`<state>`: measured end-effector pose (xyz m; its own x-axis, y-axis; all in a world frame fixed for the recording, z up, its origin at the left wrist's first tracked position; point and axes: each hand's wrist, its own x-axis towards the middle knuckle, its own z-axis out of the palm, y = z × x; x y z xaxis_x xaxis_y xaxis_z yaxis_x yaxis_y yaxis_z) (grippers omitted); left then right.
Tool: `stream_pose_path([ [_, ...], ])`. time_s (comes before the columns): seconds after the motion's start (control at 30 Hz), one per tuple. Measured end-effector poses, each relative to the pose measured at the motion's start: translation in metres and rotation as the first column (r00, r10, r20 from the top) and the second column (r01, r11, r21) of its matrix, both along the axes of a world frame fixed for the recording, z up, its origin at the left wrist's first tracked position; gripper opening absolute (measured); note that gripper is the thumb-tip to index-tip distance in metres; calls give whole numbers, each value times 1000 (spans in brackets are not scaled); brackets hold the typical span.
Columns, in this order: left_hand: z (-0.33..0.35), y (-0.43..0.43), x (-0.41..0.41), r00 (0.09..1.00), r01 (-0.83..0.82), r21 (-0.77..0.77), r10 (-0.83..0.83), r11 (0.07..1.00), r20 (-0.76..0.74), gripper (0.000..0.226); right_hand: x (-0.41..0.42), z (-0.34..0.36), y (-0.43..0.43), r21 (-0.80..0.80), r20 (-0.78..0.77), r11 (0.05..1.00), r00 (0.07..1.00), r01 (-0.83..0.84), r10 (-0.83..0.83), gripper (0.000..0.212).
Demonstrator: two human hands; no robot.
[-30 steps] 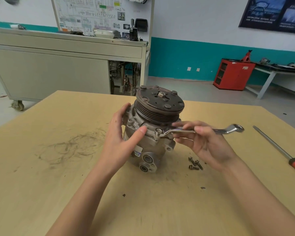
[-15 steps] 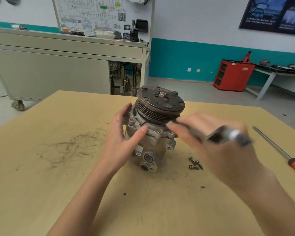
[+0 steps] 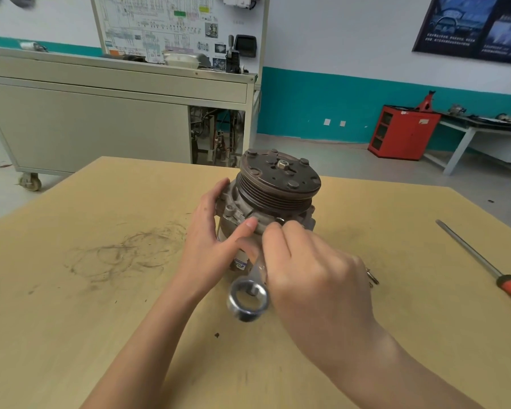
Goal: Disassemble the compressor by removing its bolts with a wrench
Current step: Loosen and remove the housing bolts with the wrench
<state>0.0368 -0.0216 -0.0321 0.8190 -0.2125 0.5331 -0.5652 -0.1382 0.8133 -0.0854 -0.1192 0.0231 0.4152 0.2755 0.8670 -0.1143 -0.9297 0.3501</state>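
The grey compressor (image 3: 273, 196) stands on end on the wooden table (image 3: 101, 290), its brown ribbed pulley facing up. My left hand (image 3: 216, 237) wraps its left side, thumb pressed on the front flange. My right hand (image 3: 316, 273) grips a silver ring wrench (image 3: 248, 299) in front of the body. One ring end sits at a bolt under the pulley, the other ring end points toward me. The hand hides the wrench shank and the compressor's lower front. Loose bolts (image 3: 372, 277) peek out just right of my right hand.
A long screwdriver (image 3: 484, 267) with a red and black handle lies at the table's right side. Dark scuff rings mark the tabletop on the left. Behind the table are a beige wheeled cabinet (image 3: 86, 128) and a red cabinet (image 3: 401, 132).
My right hand lifted the wrench off the bolt, swung it round from pointing right to pointing toward me, and set it back at the bolt. The left hand stayed put.
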Motion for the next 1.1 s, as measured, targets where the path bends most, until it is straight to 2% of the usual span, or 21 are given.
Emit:
stream_pose_path([
  [0.17, -2, 0, -2, 1000, 10, -13, -10, 1000, -17, 83, -2, -5, 5, 27, -16, 998, 999, 49, -49, 24],
  [0.3, 1, -1, -1, 1000, 1, 5, -1, 1000, -4, 81, -3, -3, 6, 94, 1, 995, 1000, 13, -13, 31],
  [0.47, -1, 0, -4, 999, 29, -21, -30, 999, -44, 78, 0, -14, 11, 71, -48, 997, 999, 12, -9, 25],
  [0.53, -1, 1, -4, 999, 9, -10, -9, 1000, -42, 73, 1, -19, 5, 90, -34, 995, 998, -53, 56, 27],
  [0.6, -2, 1, -4, 999, -9, 3, 9, 1000, -34, 72, 1, -28, -10, 217, -23, 951, 972, -222, 232, 29],
  [0.63, -2, 1, -3, 999, -9, 4, 9, 1000, -35, 73, 1, -34, -21, 383, -3, 851, 921, -358, 389, 30],
  [0.67, -3, 1, -4, 999, -5, 2, 5, 1000, -41, 73, 0, -39, -34, 608, 50, 630, 815, -483, 577, 28],
  [0.7, -3, 1, -4, 999, -4, -1, 4, 1000, -48, 74, 1, -41, -47, 794, 155, 309, 665, -524, 730, 23],
  [0.73, -2, 1, -4, 999, -5, -1, 5, 1000, -52, 75, 2, -41, -61, 885, 272, 1, 520, -465, 810, 18],
  [0.77, -2, 1, -4, 999, -9, 1, 10, 1000, -53, 75, 7, -39, -74, 909, 363, -220, 415, -353, 834, 20],
  [0.8, -1, 1, -4, 999, -13, 0, 13, 1000, -53, 75, 15, -36, -87, 905, 420, -359, 338, -229, 842, 25],
  [0.83, -1, 1, -4, 999, -12, -2, 12, 1000, -53, 75, 24, -31, -97, 891, 453, -442, 283, -107, 845, 29],
  [0.93, -1, 1, -5, 998, 1, -4, -1, 1000, -60, 75, 51, -20, -115, 821, 507, -545, 222, 169, 833, 23],
  [1.03, 0, 1, -6, 998, 4, -2, -5, 1000, -61, 75, 66, -24, -119, 720, 589, -640, 252, 267, 768, 22],
  [1.1, 1, 1, -6, 998, 1, 2, -1, 1000, -60, 75, 63, -21, -122, 736, 581, -628, 240, 253, 778, 24],
])
